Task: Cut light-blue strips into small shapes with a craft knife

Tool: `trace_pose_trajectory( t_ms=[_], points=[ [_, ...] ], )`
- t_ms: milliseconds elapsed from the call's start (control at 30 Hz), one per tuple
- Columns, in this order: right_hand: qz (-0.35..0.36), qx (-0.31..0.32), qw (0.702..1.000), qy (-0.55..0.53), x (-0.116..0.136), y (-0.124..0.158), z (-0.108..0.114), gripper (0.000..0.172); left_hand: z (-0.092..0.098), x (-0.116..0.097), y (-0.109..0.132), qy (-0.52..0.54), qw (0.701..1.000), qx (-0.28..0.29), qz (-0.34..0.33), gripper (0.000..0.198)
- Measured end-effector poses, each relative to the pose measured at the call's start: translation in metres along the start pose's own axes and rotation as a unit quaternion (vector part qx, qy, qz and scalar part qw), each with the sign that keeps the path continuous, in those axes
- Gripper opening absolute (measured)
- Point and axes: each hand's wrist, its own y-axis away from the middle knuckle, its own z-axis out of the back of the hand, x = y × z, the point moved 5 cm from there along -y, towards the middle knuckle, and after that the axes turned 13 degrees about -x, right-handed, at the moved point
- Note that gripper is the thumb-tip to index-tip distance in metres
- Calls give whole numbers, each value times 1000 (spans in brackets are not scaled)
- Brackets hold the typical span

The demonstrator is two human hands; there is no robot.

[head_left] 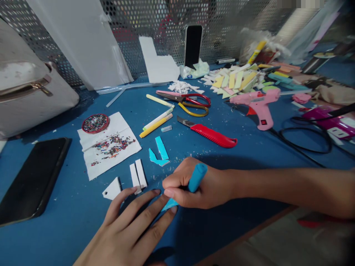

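- While the L hand (126, 229) is lying palm down, fingers spread & gripping nothing, its index & middle fingertips are pressing at the blue piece (170, 204)
- Blue piece is sitting flat on the tabletop (74, 214), abt 2 o'clock from L palm; its visible edge is running approx 8 to 2, but fingers are hiding the rest, so can't tell full shape or true long axis
- R hand (210, 188) is pinching the blue marker (197, 178) btwn thumb & forefinger, no gap; marker's back end is leaning up twd 1 o'clock, tip is hiding, so can't tell if it's touching
- From R thumb tip, piece is lying just beside, abt 6 o'clock; L is nearer, being in contact
- Around piece: white strips (142, 173) are lying at 10–11, straight blue strip (161, 147) nr 12, red cutter (213, 135) at 1
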Motion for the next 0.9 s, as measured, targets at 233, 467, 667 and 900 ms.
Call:
trace_pose_trajectory(
  t_ms=[233, 467, 667, 900],
  points=[
    [-1, -11, 1000, 12, -2, 1, 0, 33, 0, 0, 0, -3, 1000, -1, -2, 56],
    [-25, -17, 999, -11, -7, 0, -1, 31, 0, 0, 0, 2, 1000, 1, 3, 57],
    [-9, -17, 1000, 17, -3, -1, 0, 32, 1, -1, 0, -2, 1000, 3, 3, 56],
    [-23, -22, 1000, 1, -5, 1, 0, 31, 1, -1, 0, 3, 1000, 7, 2, 56]
  ],
)
